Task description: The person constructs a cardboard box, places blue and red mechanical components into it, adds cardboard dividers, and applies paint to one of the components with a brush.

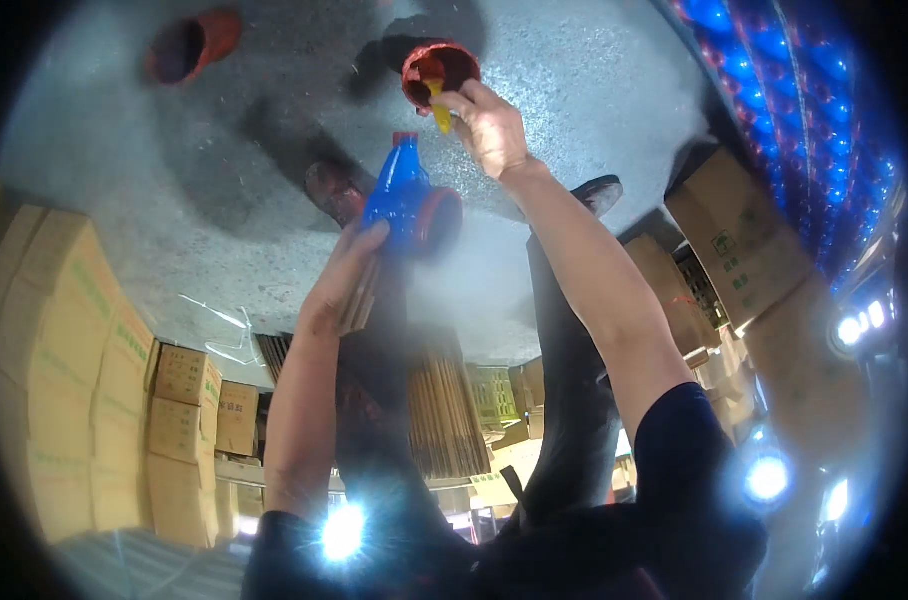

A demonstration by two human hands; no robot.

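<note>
My left hand (349, 260) is closed round a glossy blue casting (399, 195), shaped like a bent, tapered pipe. Its narrow far end is red, and its round opening at the right has a reddish rim. A brown, cardboard-like piece (360, 298) shows beside the left palm. Pinched in my right hand (489, 128) is a paintbrush (440, 110) with a yellow handle. The brush head dips into a red-smeared round pot (409, 76) on the floor; its tip is hidden inside.
Another red pot (214, 38) lies on its side on the grey floor at the far left. Blue shiny round parts (774, 80) are stacked at the right. Cardboard boxes (744, 235) stand at the right, with more stacked boxes (69, 350) at the left. A shoe (599, 193) is near my right forearm.
</note>
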